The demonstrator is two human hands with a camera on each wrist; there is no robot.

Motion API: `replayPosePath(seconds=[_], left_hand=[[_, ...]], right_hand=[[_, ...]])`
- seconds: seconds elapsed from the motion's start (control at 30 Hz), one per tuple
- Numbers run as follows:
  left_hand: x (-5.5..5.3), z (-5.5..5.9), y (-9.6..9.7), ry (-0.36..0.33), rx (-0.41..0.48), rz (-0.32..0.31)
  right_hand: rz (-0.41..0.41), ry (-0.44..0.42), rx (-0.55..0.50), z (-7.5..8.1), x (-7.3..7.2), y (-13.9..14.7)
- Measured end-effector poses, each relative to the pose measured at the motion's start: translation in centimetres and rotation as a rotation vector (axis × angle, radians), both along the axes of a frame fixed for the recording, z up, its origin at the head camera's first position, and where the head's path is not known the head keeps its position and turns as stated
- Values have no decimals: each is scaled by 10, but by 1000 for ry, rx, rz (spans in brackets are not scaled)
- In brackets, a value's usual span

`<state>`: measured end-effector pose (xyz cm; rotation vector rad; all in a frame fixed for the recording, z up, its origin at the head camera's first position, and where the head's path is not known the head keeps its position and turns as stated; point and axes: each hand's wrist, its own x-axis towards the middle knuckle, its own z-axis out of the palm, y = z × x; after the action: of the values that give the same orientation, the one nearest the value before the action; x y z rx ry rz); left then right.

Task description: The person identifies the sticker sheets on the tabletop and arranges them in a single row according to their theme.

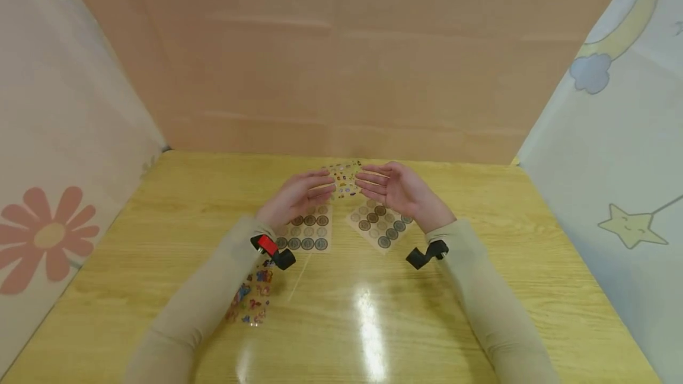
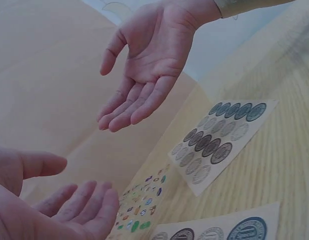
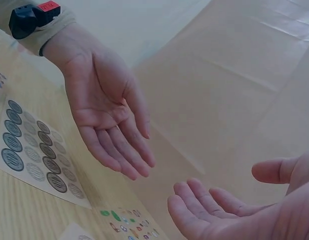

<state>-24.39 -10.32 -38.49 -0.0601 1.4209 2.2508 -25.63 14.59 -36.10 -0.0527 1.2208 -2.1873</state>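
Both hands hover above the table with palms turned inward and fingers loosely extended, holding nothing. My left hand (image 1: 299,194) is over a sheet of round stickers (image 1: 308,233), partly covering it. Facing it, my right hand (image 1: 400,191) hangs above a second sheet of round stickers (image 1: 381,225), which lies at an angle. Between the fingertips, farther back, a clear sheet of small colourful stickers (image 1: 345,179) shows on the table. In the left wrist view the right hand (image 2: 154,65) is apart from the left; the right wrist view shows the left hand (image 3: 104,95) likewise empty.
Another clear sheet of colourful stickers (image 1: 256,298) lies near the left forearm, partly under it. A thin pale strip (image 1: 300,277) rests beside it. Wooden table (image 1: 480,212) meets an orange-brown back wall (image 1: 341,76), with patterned side panels left and right.
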Motion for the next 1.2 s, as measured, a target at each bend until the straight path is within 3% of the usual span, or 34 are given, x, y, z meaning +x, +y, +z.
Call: replayPosePath(seconds=[0.33,0.47,0.67,0.83,1.07,1.2], left_hand=[[-15,2,-5,-65,-18,51],[-19,-3,-9,-75,-8,61],[-19,-7,-18,-110,54,128],[-21,-7,-15,-149,72,154],[-26,0,-4,-217,68,241],[-26,1,2,-247,63,238]], right_hand=[[-59,-27,42,6,-21,-2],[-53,-36,62,1,-29,-1],[-62,-82,74,-13,-38,7],[-120,-86,146,-21,-46,15],[-196,-87,246,-21,-53,23],[-206,-92,292,-24,-55,27]])
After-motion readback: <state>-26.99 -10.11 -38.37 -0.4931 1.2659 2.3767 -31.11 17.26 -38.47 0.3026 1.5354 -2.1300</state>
